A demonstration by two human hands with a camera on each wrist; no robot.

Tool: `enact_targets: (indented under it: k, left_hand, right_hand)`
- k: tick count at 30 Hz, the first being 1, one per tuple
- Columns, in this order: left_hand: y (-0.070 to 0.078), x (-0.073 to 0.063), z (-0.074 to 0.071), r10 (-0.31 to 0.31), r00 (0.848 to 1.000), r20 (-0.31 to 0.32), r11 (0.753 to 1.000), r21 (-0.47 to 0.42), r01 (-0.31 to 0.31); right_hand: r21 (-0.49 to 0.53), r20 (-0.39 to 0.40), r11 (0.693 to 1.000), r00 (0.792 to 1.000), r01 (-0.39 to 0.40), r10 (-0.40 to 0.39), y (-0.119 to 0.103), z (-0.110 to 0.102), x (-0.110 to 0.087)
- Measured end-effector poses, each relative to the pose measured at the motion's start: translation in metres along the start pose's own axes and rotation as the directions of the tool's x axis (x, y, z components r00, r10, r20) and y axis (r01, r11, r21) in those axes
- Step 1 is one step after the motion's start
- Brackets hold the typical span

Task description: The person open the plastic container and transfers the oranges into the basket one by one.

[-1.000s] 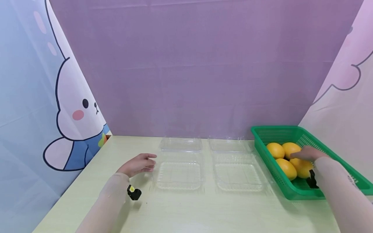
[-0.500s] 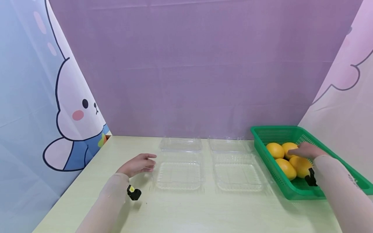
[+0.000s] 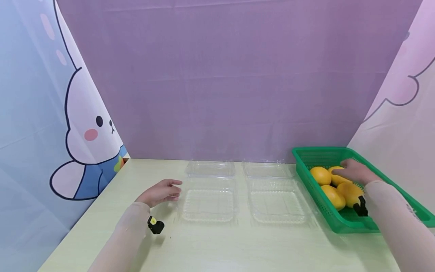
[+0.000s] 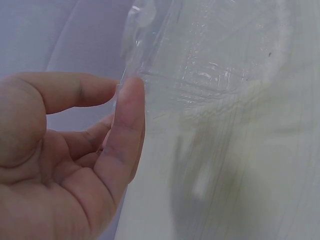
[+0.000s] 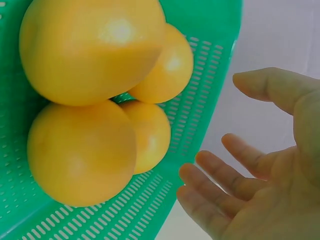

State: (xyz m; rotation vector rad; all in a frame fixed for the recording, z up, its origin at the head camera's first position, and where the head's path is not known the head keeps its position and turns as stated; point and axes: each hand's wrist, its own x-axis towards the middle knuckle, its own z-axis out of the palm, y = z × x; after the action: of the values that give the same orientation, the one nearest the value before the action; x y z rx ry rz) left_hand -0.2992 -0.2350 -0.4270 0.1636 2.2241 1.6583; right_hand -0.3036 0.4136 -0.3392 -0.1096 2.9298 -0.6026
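Observation:
My right hand (image 3: 357,172) is over the green basket (image 3: 334,223) on the right, above the far oranges (image 3: 334,197). In the right wrist view its fingers (image 5: 235,182) are loosely spread, apart from the fruit, with nothing between them. Several smooth yellow-orange oranges (image 5: 82,155) lie clustered in the basket. My left hand (image 3: 159,193) hovers at the left edge of a clear plastic container (image 3: 209,219), fingers relaxed. In the left wrist view its fingertips (image 4: 131,95) are right by the clear plastic rim (image 4: 134,47); whether they touch it I cannot tell.
A second clear container (image 3: 278,219) stands to the right, between the first and the basket. Both have raised clear lids (image 3: 210,170) towards the back. A purple cloth (image 3: 217,83) hangs behind the pale table (image 3: 217,249), with printed cloths at both sides.
My right hand has shifted slightly back, away from the near-right orange, showing more of it. The left hand, the containers and the oranges have stayed in place.

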Motion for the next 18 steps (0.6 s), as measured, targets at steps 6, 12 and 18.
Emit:
enact_targets:
  k: [6,12,18]
  left_hand:
    - [-0.001,0.001,-0.001,-0.007,1.0,-0.013,1.0,-0.009,0.007]
    - [-0.001,0.001,-0.001,-0.006,1.0,-0.016,1.0,-0.01,0.006]
    - [-0.001,0.001,-0.002,-0.007,1.0,-0.009,1.0,-0.016,0.007]
  right_hand:
    - [0.032,-0.022,0.999,1.0,0.021,-0.02,-0.007,-0.001,-0.001]
    - [0.056,-0.042,0.998,0.999,0.032,-0.029,-0.017,-0.001,-0.002]
    - [0.059,-0.083,0.996,0.995,0.061,-0.056,-0.032,-0.001,-0.003]
